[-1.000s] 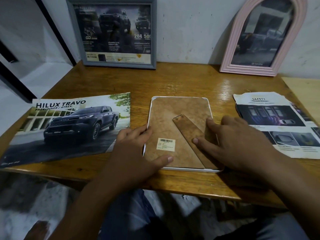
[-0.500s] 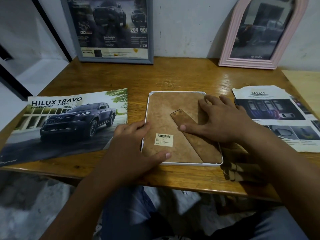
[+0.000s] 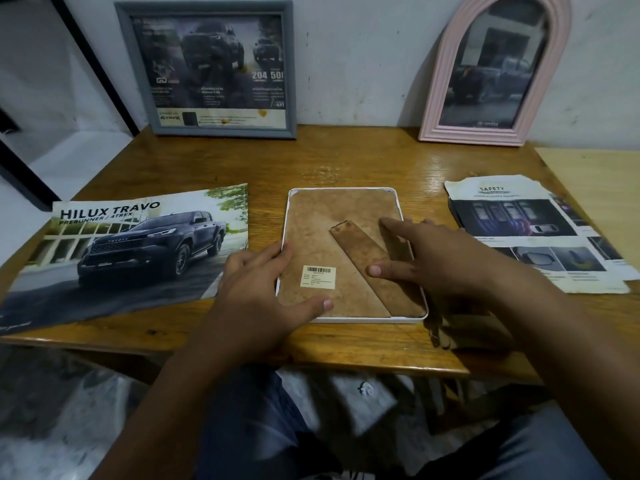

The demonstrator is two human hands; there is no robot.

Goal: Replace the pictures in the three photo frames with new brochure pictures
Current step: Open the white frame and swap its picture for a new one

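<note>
A white photo frame (image 3: 343, 192) lies face down at the table's middle, its brown backing board and folded stand facing up. My left hand (image 3: 263, 292) rests on its left edge, fingers along the rim and thumb on the backing near the barcode sticker. My right hand (image 3: 426, 261) lies flat on the stand and the frame's right side, fingers spread. A grey frame (image 3: 207, 67) and a pink arched frame (image 3: 491, 71) lean upright against the wall, each with a truck picture. A Hilux Travo brochure (image 3: 131, 251) lies at the left, and a Safety brochure page (image 3: 526, 230) at the right.
The wooden table (image 3: 346, 161) ends close to my body; my knees show below its front edge. A lighter wooden board (image 3: 595, 188) sits at the far right. A black bar crosses the white surface at the left.
My right hand has slid down the stand from the frame's upper right toward its lower right. My left hand has stayed on the frame's left edge. The frame has not moved.
</note>
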